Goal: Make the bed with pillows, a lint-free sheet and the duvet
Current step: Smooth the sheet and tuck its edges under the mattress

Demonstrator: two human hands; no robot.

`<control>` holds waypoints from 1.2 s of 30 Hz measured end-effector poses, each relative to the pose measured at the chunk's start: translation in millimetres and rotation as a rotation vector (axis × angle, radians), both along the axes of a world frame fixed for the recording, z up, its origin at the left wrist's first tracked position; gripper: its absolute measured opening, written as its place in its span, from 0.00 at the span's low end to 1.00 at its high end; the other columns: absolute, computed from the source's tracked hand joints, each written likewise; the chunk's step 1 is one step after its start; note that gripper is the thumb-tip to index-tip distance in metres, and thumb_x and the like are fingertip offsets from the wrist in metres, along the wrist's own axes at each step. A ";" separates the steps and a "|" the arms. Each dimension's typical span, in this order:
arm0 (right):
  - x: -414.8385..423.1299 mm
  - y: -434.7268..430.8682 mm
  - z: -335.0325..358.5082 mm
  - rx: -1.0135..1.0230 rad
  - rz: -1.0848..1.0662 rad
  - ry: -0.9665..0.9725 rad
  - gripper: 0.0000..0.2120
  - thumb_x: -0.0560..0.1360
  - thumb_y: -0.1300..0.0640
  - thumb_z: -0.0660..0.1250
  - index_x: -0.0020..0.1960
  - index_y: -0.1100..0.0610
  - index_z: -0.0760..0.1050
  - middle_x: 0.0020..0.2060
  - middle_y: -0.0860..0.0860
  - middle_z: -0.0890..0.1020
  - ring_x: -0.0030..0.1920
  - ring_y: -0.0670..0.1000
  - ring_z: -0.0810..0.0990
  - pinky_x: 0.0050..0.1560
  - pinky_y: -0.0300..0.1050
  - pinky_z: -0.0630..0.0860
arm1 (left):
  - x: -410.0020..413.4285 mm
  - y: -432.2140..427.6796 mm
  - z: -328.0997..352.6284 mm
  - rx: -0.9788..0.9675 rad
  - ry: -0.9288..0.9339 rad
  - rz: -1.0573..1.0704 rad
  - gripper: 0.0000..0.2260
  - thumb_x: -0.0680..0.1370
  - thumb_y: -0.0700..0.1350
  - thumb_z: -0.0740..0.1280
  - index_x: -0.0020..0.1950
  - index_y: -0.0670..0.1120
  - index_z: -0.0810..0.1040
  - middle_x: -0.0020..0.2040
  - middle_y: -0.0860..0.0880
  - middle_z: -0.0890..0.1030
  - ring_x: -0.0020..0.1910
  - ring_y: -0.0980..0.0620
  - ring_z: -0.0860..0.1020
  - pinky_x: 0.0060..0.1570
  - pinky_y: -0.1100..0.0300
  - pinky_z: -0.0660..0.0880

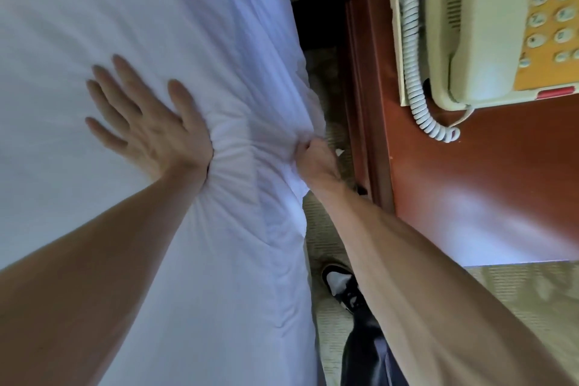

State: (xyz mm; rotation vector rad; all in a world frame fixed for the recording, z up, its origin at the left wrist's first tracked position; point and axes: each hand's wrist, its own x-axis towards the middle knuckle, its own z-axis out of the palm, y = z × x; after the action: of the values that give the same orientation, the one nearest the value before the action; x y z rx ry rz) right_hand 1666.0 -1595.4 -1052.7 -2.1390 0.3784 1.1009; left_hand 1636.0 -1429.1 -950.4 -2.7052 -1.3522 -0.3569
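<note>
A white sheet (156,9) covers the bed across the left half of the head view. My left hand (147,122) lies flat on top of it, fingers straight and spread, pressing down near the bed's right edge. Wrinkles fan out from the heel of that hand toward the edge. My right hand (315,160) grips a bunch of the sheet at the side of the bed, fingers curled into the fabric and mostly hidden by it.
A reddish wooden nightstand (470,182) stands close on the right, with a cream corded telephone (488,25) on it. A narrow strip of carpet (326,247) runs between bed and nightstand, where my shoe (340,283) stands.
</note>
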 end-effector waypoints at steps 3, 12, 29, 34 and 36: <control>41.6 -3.6 -7.8 -0.015 -0.135 -0.066 0.17 0.84 0.56 0.56 0.67 0.64 0.73 0.65 0.63 0.78 0.66 0.63 0.76 0.62 0.51 0.72 | -2.0 1.0 -3.1 0.012 -0.011 0.010 0.33 0.82 0.65 0.44 0.84 0.49 0.54 0.84 0.47 0.55 0.83 0.48 0.53 0.79 0.40 0.48; 82.1 27.0 11.5 0.170 0.105 -0.025 0.19 0.84 0.59 0.55 0.72 0.61 0.71 0.68 0.58 0.75 0.68 0.58 0.73 0.64 0.45 0.70 | -0.6 2.5 -4.0 0.027 0.003 0.020 0.32 0.83 0.64 0.46 0.84 0.49 0.54 0.83 0.47 0.56 0.82 0.48 0.53 0.78 0.40 0.49; 95.9 25.3 2.6 -0.144 0.724 -0.293 0.15 0.83 0.51 0.64 0.63 0.60 0.77 0.63 0.60 0.78 0.64 0.62 0.77 0.56 0.52 0.73 | -2.3 -0.3 -7.3 0.005 -0.011 -0.003 0.32 0.83 0.63 0.47 0.84 0.47 0.53 0.84 0.45 0.55 0.83 0.46 0.52 0.78 0.38 0.48; 88.0 26.3 -5.3 -0.028 0.470 -0.223 0.13 0.80 0.52 0.69 0.56 0.63 0.78 0.58 0.60 0.80 0.56 0.61 0.81 0.54 0.52 0.78 | -2.1 1.1 -10.3 0.027 -0.012 -0.017 0.33 0.83 0.63 0.45 0.84 0.46 0.54 0.83 0.44 0.56 0.82 0.45 0.53 0.78 0.38 0.48; 76.8 23.1 -6.5 0.052 0.257 -0.119 0.11 0.79 0.54 0.69 0.52 0.64 0.78 0.52 0.59 0.84 0.50 0.58 0.85 0.53 0.56 0.82 | -2.4 1.0 -8.6 0.029 -0.013 -0.016 0.33 0.84 0.63 0.45 0.84 0.46 0.54 0.83 0.44 0.56 0.82 0.45 0.53 0.78 0.38 0.49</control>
State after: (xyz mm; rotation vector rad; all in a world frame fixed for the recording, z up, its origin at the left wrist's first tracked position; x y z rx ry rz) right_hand 1742.9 -1572.4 -1059.2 -2.2374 0.0184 1.1025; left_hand 1633.6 -1428.1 -958.9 -2.6966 -1.3188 -0.3928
